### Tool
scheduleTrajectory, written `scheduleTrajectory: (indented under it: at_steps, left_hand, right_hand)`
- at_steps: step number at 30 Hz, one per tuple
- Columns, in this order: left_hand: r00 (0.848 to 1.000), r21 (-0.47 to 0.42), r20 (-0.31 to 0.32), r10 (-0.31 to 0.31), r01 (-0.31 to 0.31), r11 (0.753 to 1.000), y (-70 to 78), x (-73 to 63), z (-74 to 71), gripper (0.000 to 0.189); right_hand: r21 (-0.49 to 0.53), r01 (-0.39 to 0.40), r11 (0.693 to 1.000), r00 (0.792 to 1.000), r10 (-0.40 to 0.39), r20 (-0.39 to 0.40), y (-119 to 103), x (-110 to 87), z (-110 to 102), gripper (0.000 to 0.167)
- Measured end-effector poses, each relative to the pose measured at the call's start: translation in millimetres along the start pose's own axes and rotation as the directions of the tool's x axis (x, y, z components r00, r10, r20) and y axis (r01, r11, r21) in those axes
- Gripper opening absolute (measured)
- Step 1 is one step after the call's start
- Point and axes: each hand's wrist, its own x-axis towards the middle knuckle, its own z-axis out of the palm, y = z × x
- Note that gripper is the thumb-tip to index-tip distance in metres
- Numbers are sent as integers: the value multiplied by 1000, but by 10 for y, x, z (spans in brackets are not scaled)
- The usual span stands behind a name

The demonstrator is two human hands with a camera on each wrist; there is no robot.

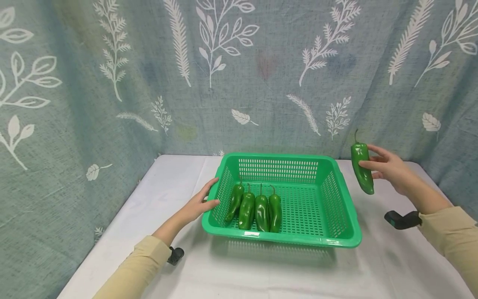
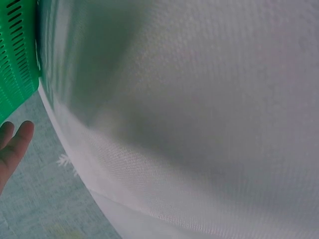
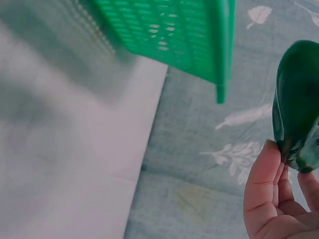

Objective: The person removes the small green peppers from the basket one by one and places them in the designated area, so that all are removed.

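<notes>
In the head view, my right hand [image 1: 388, 168] pinches a long green pepper [image 1: 361, 168] between thumb and fingers, its stem pointing up. That pepper hangs upright to the right of a green plastic basket [image 1: 281, 238]. The right wrist view shows the fingertips [image 3: 269, 154] on the lower part of the pepper [image 3: 299, 99]. At the basket's left rim is my left hand [image 1: 196, 205], fingers extended and thumb overlapping the rim. Several more green peppers [image 1: 246, 211] lie side by side in the left half of the basket, stems toward the back.
A white cloth [image 1: 179, 174] covers the table under the basket. Behind and to the left hangs a grey-green curtain [image 1: 231, 104] with white leaf prints. Black wrist devices [image 1: 403, 220] are strapped near both sleeves.
</notes>
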Motion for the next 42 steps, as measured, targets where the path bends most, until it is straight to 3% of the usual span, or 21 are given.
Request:
scheduleTrajectory:
  at_steps: [9,19,28,35,42]
  left_hand:
    - [1000,-16,14,-3,3,1000,220,-77,-1,68]
    - [1000,-10,7,-12,12,1000,23,-10,3,67]
    - [1000,-18,21,-3,3,1000,235,-86,-10,70]
    - [1000,-11,3,-5,5,1000,45,-5,-9,67]
    - [1000,-13,6,11,-11,1000,24,-9,-4,67]
  right_hand:
    - [25,-20,999,1000,20,-1,183,55,38,83]
    - [19,-77,997,997,77,-24,373,129,83,87]
    - [-12,-101,995,995,100,-20,549,202,147,86]
    - [1,-161,987,987,161,-7,633,238,202,88]
    - [25,-198,980,980,198,-21,705,259,243,86]
